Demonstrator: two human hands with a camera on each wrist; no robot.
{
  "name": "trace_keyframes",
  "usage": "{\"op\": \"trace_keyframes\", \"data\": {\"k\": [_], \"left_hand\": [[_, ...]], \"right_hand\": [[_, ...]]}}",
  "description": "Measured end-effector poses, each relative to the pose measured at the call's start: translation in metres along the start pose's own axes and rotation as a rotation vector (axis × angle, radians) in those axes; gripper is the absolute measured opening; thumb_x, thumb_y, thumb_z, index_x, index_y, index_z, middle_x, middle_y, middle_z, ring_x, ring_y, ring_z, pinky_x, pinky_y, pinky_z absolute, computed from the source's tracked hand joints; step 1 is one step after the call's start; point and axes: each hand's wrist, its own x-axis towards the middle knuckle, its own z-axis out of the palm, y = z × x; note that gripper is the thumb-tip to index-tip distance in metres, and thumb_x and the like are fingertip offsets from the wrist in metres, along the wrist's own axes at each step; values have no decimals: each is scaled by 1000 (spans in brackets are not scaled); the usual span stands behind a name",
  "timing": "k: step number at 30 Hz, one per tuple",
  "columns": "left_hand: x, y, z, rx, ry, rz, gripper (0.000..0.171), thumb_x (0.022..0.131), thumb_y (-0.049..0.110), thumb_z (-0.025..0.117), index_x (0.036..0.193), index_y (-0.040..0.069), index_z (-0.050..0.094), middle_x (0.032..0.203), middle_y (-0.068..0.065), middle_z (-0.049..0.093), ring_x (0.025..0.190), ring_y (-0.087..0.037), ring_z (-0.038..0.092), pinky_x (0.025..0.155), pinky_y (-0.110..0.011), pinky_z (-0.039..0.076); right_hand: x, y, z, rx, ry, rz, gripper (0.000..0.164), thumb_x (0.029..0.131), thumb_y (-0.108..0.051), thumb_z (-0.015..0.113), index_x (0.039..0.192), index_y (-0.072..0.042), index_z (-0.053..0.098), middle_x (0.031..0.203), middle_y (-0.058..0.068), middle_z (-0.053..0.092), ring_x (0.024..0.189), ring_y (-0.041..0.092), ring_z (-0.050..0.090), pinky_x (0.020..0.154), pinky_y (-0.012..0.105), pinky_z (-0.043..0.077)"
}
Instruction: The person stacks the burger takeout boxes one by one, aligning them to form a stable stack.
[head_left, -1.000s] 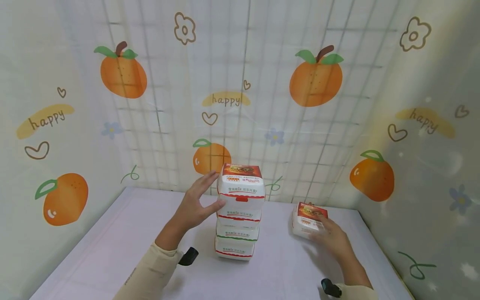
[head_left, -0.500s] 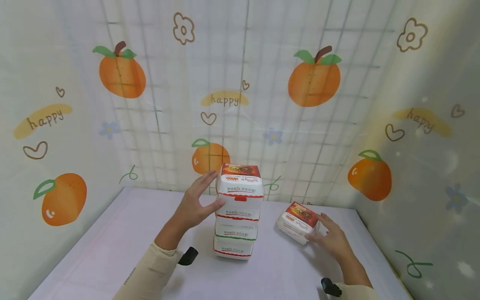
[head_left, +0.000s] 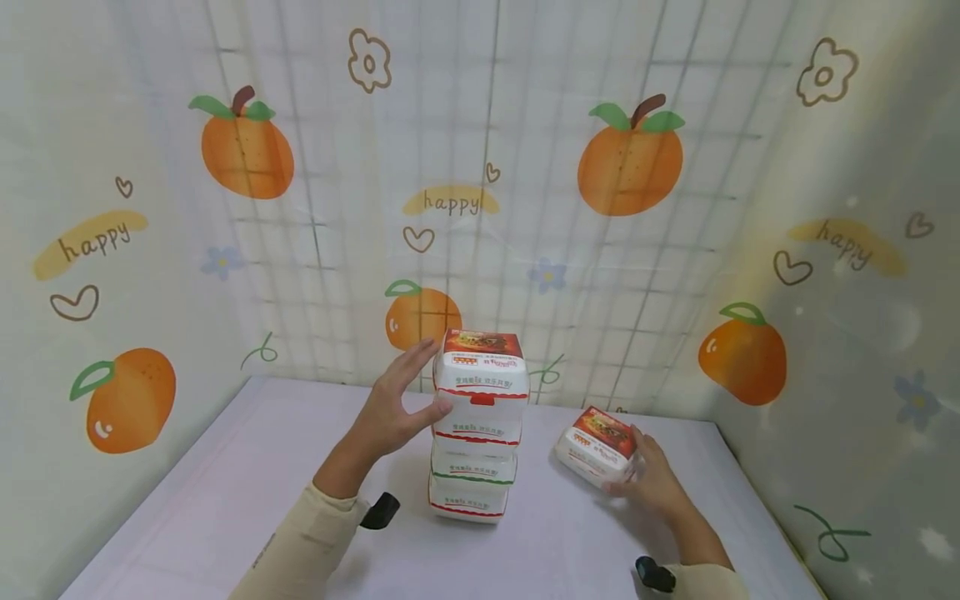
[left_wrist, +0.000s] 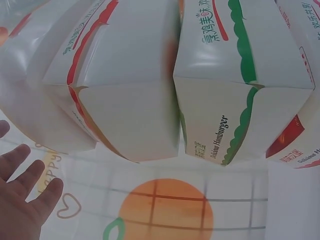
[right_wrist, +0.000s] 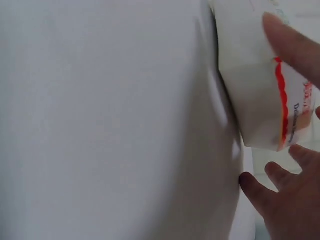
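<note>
A stack of several white paper hamburger boxes [head_left: 480,425] stands at the middle of the table in the head view. Its top box has a red burger picture on the lid; one lower box carries a green wavy band, the others red. My left hand [head_left: 393,404] is at the stack's upper left side, fingers spread and thumb near the front face. In the left wrist view, the fingers [left_wrist: 30,185] show apart from the boxes. To the right, another hamburger box [head_left: 596,446] lies turned at an angle on the table. My right hand [head_left: 656,479] holds its right end between thumb and fingers.
Behind and beside the white table [head_left: 285,442] hangs a pale curtain [head_left: 525,100] printed with oranges, hearts and flowers. Grid wires show through it. Dark wrist cameras sit at both cuffs. The table's right edge runs close to my right forearm.
The separate box has turned and shifted left with my right hand, then stayed nearly still while that hand closed in on its right end. My left hand and the stack have hardly moved.
</note>
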Motion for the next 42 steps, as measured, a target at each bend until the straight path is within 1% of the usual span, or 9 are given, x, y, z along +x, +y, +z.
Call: {"op": "trace_keyframes", "data": {"k": [2, 7, 14, 21, 27, 32, 36, 40, 42], "left_hand": [[1, 0, 0, 2, 0, -1, 75, 88, 44, 68, 153, 24, 34, 157, 2, 28, 142, -20, 25, 103, -61, 32], [1, 0, 1, 8, 1, -5, 75, 88, 46, 68, 153, 29, 33, 157, 3, 28, 142, -18, 24, 104, -61, 31], [1, -2, 3, -9, 5, 3, 75, 88, 44, 68, 152, 23, 35, 157, 2, 29, 142, -18, 24, 104, -61, 31], [2, -1, 3, -16, 7, 10, 74, 89, 45, 67, 152, 25, 35, 157, -1, 30, 142, -18, 25, 104, -61, 32], [3, 0, 3, -13, 7, 5, 75, 88, 45, 68, 152, 26, 34, 157, 2, 29, 142, -19, 25, 103, -62, 32], [3, -1, 6, -18, 8, -3, 77, 88, 46, 68, 153, 26, 33, 156, 5, 29, 141, -18, 27, 102, -61, 33], [5, 0, 7, -14, 8, -8, 78, 88, 47, 68, 153, 26, 31, 156, 7, 29, 141, -17, 27, 102, -59, 36], [7, 2, 8, -17, 4, -11, 78, 88, 46, 68, 154, 25, 31, 155, 8, 29, 140, -17, 28, 100, -56, 39], [8, 3, 7, -18, 2, -14, 78, 88, 45, 68, 154, 25, 31, 155, 8, 29, 139, -17, 29, 100, -55, 40]], "right_hand": [[1, 2, 2, -7, 6, -17, 136, 59, -34, 93, 157, -16, -1, 156, 30, -3, 138, 55, 4, 102, 72, 14], [3, 6, 7, -11, 14, -78, 137, 58, -30, 94, 157, -9, 2, 154, 33, 4, 137, 55, 10, 103, 71, 15], [5, 6, 12, 19, 23, -92, 135, 59, -24, 94, 156, -5, 0, 154, 32, 7, 139, 52, 7, 106, 69, 11], [2, 3, 13, 60, 21, -43, 135, 62, -22, 92, 156, -10, -4, 155, 31, 5, 139, 53, 9, 104, 71, 14], [0, -3, 11, 91, 5, -14, 133, 66, -26, 91, 156, -13, -5, 154, 32, 5, 137, 55, 11, 103, 71, 17], [0, -5, 9, 120, -11, -13, 133, 68, -26, 89, 155, -11, -11, 156, 30, 2, 138, 54, 10, 105, 69, 15], [0, -8, 5, 127, -4, 7, 135, 71, -33, 87, 152, -9, -19, 157, 30, 0, 139, 53, 10, 106, 68, 15], [0, -14, 1, 126, 21, 30, 134, 73, -37, 84, 151, -12, -22, 156, 31, 5, 138, 52, 16, 106, 65, 22], [-1, -21, -3, 146, 30, 11, 132, 75, -34, 84, 151, -14, -22, 156, 30, 5, 138, 51, 17, 105, 63, 26]]}}
